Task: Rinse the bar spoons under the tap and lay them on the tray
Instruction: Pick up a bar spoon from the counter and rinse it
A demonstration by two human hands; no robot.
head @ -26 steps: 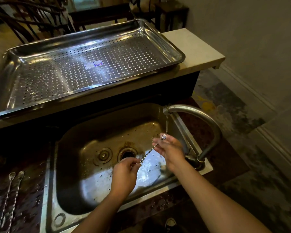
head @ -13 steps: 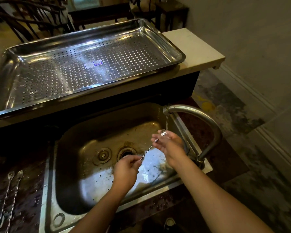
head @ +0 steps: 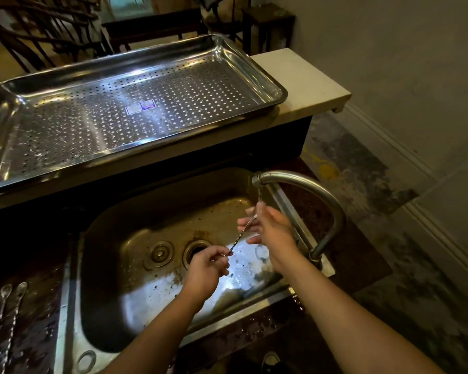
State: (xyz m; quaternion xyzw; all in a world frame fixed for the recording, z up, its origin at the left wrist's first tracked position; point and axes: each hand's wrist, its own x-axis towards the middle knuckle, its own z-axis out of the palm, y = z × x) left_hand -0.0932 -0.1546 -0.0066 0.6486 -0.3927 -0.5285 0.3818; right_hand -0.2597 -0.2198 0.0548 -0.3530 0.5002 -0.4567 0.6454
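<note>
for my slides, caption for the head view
Left hand pinches a bar spoon while the right hand touches its far end under the tap.

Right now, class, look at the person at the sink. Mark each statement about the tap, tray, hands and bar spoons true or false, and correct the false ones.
1. Water is running from the tap. True.
2. The left hand grips the lower end of a bar spoon over the sink. True.
3. The perforated tray already holds a spoon. False: no spoon lies in it, only a sticker.
4. Two more bar spoons lie to the right of the sink. False: they lie to its left, on the wet counter.
</note>
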